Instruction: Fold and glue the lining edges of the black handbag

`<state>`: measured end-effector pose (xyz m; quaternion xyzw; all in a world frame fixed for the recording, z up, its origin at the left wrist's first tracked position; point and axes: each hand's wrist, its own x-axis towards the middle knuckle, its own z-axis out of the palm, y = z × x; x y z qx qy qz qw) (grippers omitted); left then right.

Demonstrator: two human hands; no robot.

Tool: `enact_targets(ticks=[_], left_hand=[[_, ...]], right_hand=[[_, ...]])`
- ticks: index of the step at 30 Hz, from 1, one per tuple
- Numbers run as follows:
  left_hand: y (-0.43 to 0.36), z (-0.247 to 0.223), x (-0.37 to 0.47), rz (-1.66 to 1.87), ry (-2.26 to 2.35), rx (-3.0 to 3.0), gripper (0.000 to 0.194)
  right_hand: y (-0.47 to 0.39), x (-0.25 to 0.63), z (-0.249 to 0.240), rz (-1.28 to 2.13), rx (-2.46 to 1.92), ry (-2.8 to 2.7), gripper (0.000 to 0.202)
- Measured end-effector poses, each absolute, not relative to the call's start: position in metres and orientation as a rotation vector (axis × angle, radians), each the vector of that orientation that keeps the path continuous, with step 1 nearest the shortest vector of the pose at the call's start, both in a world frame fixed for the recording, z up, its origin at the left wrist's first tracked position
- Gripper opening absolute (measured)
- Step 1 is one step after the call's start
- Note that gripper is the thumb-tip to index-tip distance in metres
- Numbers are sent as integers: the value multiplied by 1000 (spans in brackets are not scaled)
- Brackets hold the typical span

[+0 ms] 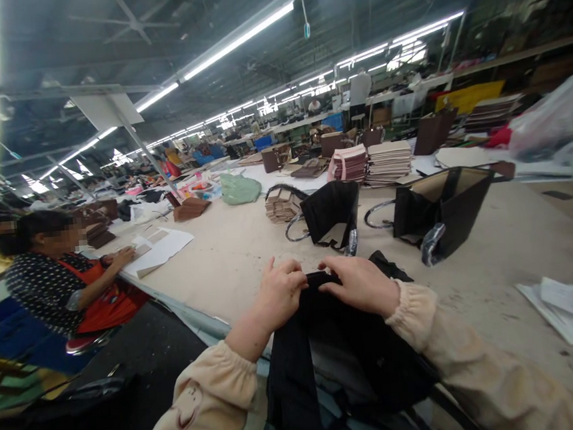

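A black fabric piece, perhaps a bag lining, hangs from the table edge down over my lap. My left hand pinches its upper edge on the left, thumb and fingers closed on the cloth. On the right of the same edge, my right hand grips it with bent fingers. Just beyond my hands stands an open black handbag with a looped handle. Farther right, a second black handbag lies tilted, its handle partly wrapped in clear plastic.
Stacked tan pieces and brown panels stand along the table's far side. A green plastic bag lies at the back. At the left edge sits a co-worker in a red apron, handling pieces. White papers lie at right.
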<state>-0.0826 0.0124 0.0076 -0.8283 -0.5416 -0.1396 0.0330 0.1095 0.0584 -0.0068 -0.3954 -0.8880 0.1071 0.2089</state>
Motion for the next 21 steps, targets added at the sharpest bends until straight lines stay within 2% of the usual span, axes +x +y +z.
enact_targets(ticks=[8, 21], left_hand=[[18, 4, -76, -479, -1651, -2547, 15], [18, 2, -73, -527, -1688, -2555, 14]], right_hand=[[63, 119, -8, 160, -926, -2499, 16], [67, 114, -3, 51, -894, -2566, 9]])
